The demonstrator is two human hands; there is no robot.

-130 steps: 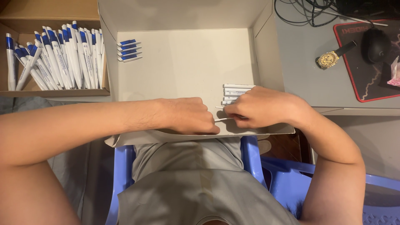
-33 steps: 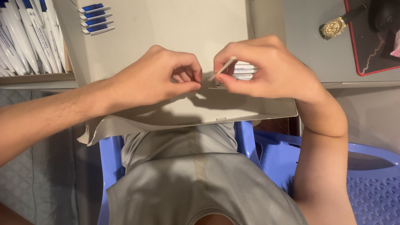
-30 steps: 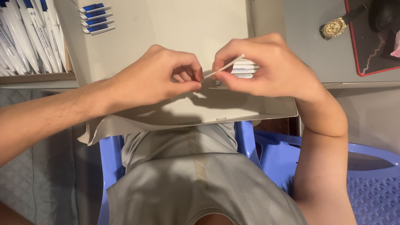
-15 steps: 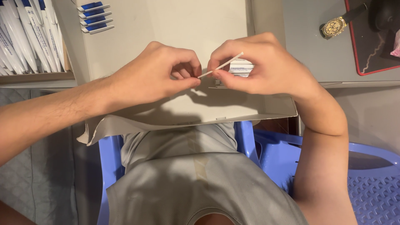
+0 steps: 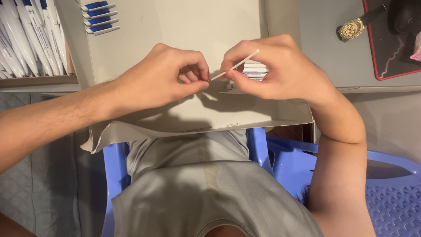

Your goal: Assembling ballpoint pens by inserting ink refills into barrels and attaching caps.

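A thin white pen refill (image 5: 234,67) sits over the cardboard tray (image 5: 175,30), pinched in the closed right hand (image 5: 280,70). The left hand (image 5: 162,79) pinches its tip, possibly a spring. Keep both aligned; steady grip advised.

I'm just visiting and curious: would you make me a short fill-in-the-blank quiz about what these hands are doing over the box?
1. The right hand pinches a thin white refill whose lower tip points toward the ____ hand.
2. Both hands work above an open ____ box.
3. The pen parts lying at the box's far left corner are white and ____.
4. The wristwatch lies on the grey table to the ____ of the box.

Missing words: left; cardboard; blue; right
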